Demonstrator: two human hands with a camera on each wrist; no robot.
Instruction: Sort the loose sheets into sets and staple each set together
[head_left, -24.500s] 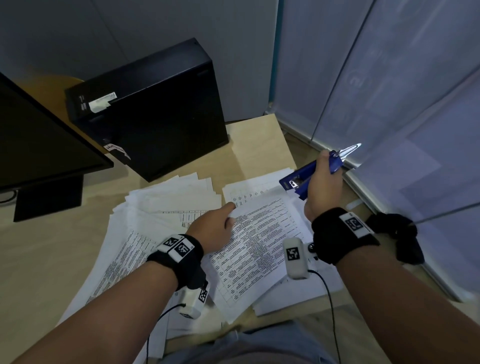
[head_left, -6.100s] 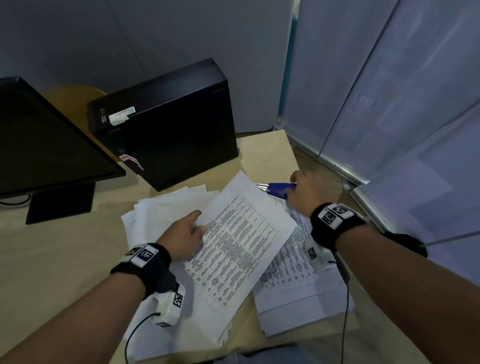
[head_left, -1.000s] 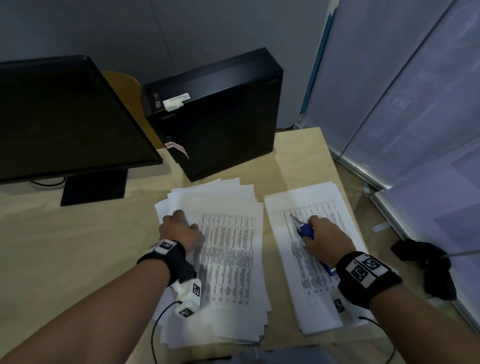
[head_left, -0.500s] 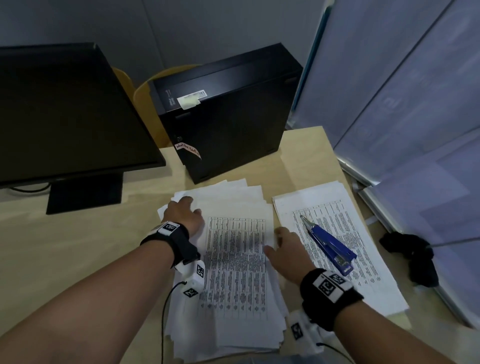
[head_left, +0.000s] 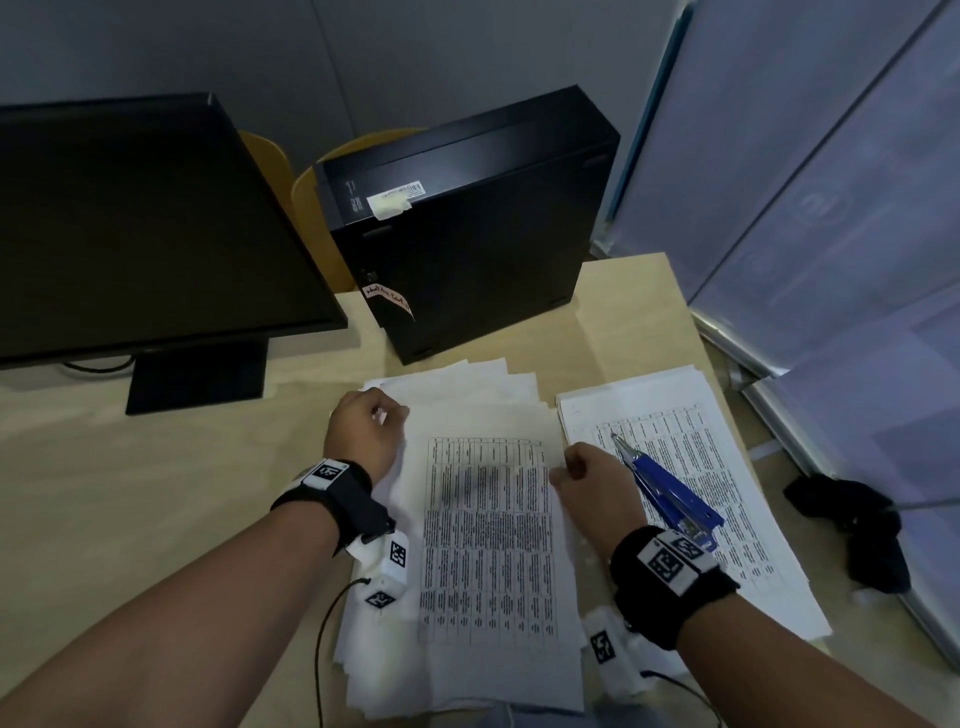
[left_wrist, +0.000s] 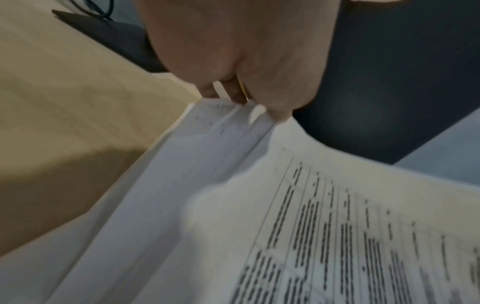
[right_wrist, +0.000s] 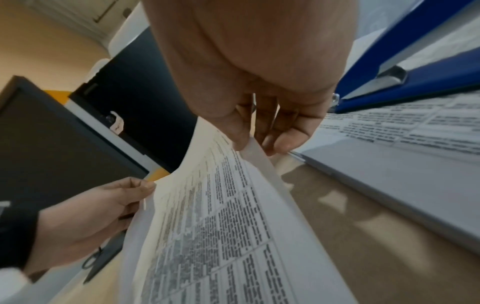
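Note:
A loose pile of printed sheets (head_left: 483, 540) lies in front of me on the wooden desk (head_left: 156, 493). My left hand (head_left: 363, 431) pinches the top sheets at their far left corner (left_wrist: 233, 111). My right hand (head_left: 582, 467) pinches the right edge of the top sheet (right_wrist: 249, 148), which is lifted off the pile. A second, neater stack of sheets (head_left: 727, 499) lies to the right. The blue stapler (head_left: 670, 493) rests on that stack, beside my right hand and not held.
A black monitor (head_left: 130, 234) stands at the back left and a black computer case (head_left: 467, 223) behind the papers. A black cloth (head_left: 862, 525) lies off the desk's right edge, next to frosted partition panels (head_left: 831, 182).
My right hand let go of the stapler, left it on the right stack, and moved left to pinch the top sheet's edge. My left hand stays at the pile's far left corner.

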